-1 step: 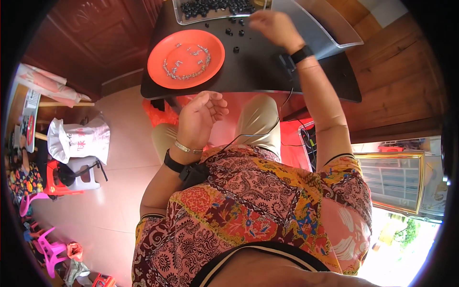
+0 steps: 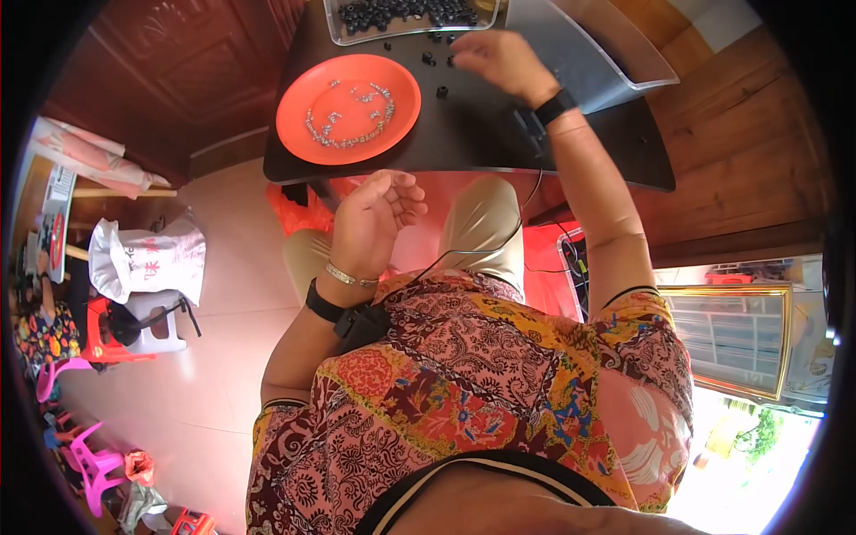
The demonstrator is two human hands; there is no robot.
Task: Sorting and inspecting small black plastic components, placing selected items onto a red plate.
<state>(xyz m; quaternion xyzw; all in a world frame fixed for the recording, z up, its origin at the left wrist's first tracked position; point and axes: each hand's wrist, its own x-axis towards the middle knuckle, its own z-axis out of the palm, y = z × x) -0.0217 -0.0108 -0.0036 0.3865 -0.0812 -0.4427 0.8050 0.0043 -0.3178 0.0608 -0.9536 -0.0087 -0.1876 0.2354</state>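
The right hand (image 2: 501, 55) reaches over the dark rectangular table top (image 2: 499, 134), its fingers bent down and drawn close together above the small black loose pieces (image 2: 440, 91) lying there; whether it already pinches one I cannot tell, because the fingertips are hidden under the hand. The left hand (image 2: 373, 218) waits lower, near the lap, palm turned up and fingers loosely curled, holding nothing that I can see. To do this picking well, I judge it best to take one piece at a time with thumb and first finger, and to keep the wrist low so nothing rolls off the edge. One round orange plastic plate (image 2: 349, 109) stands at the left on the table, carrying many small silver metal parts (image 2: 343, 134) in a curved row, too fine to count. One clear shallow tray (image 2: 406, 18) at the far edge is full of black pieces, also too many to count. About four loose black pieces lie between tray and plate.
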